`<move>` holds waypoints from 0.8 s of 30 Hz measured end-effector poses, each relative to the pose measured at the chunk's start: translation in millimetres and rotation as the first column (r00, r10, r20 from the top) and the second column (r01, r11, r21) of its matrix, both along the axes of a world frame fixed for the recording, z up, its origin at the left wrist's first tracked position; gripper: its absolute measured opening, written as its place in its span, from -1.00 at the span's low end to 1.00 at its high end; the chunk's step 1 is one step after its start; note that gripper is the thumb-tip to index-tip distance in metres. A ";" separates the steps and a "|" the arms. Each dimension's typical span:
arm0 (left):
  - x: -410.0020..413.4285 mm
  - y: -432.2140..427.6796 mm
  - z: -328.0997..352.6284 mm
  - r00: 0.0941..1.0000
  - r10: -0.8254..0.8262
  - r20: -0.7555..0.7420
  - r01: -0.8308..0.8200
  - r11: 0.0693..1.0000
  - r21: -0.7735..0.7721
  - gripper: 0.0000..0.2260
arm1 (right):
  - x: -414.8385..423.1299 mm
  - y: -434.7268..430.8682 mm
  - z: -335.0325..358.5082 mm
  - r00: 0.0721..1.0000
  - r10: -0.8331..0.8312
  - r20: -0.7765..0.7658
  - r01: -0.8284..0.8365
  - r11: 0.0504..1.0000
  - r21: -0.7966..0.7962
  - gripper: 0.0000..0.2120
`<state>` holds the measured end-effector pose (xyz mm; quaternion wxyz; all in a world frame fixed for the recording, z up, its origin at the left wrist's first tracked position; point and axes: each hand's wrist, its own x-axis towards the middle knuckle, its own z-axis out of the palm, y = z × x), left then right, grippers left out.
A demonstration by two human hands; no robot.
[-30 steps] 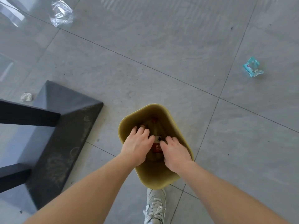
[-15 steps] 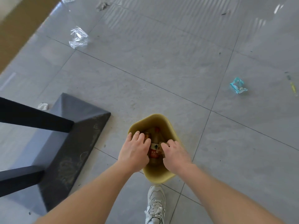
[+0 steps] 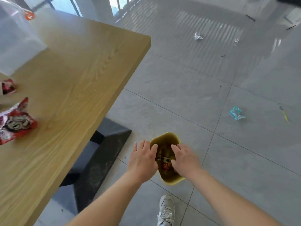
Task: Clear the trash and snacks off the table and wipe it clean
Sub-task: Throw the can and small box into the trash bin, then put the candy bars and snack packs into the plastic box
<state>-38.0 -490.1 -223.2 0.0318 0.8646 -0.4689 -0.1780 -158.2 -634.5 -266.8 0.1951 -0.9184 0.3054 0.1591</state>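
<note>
An olive-yellow trash bin [image 3: 167, 136] stands on the grey floor beside the table. Inside it lies a brown bottle with a red label [image 3: 166, 165] among other trash. My left hand [image 3: 142, 160] hovers over the bin's left rim with its fingers spread and nothing in it. Over the bin's right side is my right hand [image 3: 184, 159], also spread and holding nothing. On the wooden table [image 3: 78, 75] at the left lie two red snack packets [image 3: 15, 123] [image 3: 8, 86] and a clear plastic bag [image 3: 17, 39].
The table's black base [image 3: 101, 160] sits on the floor just left of the bin. Litter lies on the floor: a teal wrapper [image 3: 237, 113] and a crumpled white paper [image 3: 198, 36]. My white shoe [image 3: 166, 209] is just behind the bin.
My view has lifted, bringing the table top into sight. Both hands have risen from deep inside the bin to its rim, with fingers spread wider.
</note>
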 end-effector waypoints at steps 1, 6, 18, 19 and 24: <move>0.8 5.6 15.6 1.000 0.018 0.000 -0.018 1.000 -0.012 -0.56 | 2.6 5.0 14.8 1.000 0.000 0.009 0.000 1.000 -0.003 -0.48; 0.5 33.1 83.8 0.996 0.082 0.037 -0.079 0.994 -0.075 -0.53 | 12.8 29.4 82.2 0.995 0.012 0.095 -0.006 0.998 -0.057 -0.49; 19.2 126.6 196.4 0.929 0.312 0.198 -0.267 0.937 -0.224 -0.48 | 75.6 73.4 222.7 0.898 0.277 0.341 -0.248 0.961 -0.125 -0.45; 21.6 134.9 203.8 0.918 0.340 0.204 -0.293 0.928 -0.228 -0.47 | 83.2 78.8 232.3 0.884 0.301 0.357 -0.271 0.953 -0.132 -0.44; 25.3 179.2 237.4 0.834 0.506 0.220 -0.448 0.854 -0.265 -0.44 | 115.0 111.7 270.7 0.801 0.426 0.420 -0.397 0.904 -0.160 -0.42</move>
